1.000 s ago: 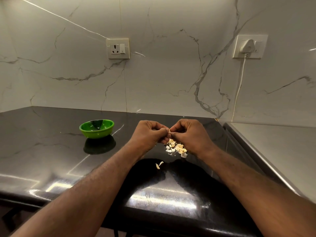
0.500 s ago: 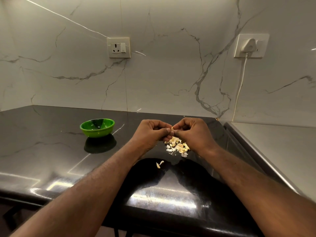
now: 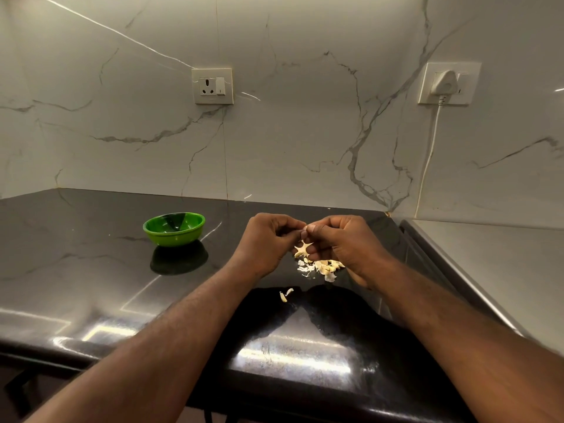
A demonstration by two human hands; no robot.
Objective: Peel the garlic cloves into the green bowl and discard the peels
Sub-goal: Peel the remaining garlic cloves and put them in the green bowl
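My left hand (image 3: 266, 241) and my right hand (image 3: 346, 244) meet fingertip to fingertip above the dark counter, both pinching a small garlic clove (image 3: 304, 229) that is mostly hidden by the fingers. A pale, star-shaped piece of peel (image 3: 302, 249) hangs just below the pinch. Under the hands lies a small heap of peels and garlic pieces (image 3: 320, 267). Two stray peel scraps (image 3: 285, 294) lie a little nearer to me. The green bowl (image 3: 174, 228) stands to the left of my hands; nothing shows inside it.
The glossy black counter (image 3: 91, 285) meets a marble wall with a socket (image 3: 212, 86). A plugged-in socket (image 3: 448, 83) with a white cable hangs at the right. A grey steel surface (image 3: 494, 270) adjoins the counter on the right.
A star-shaped bit of peel has come loose and now hangs below the pinched clove. Both hands stay in much the same place over the heap.
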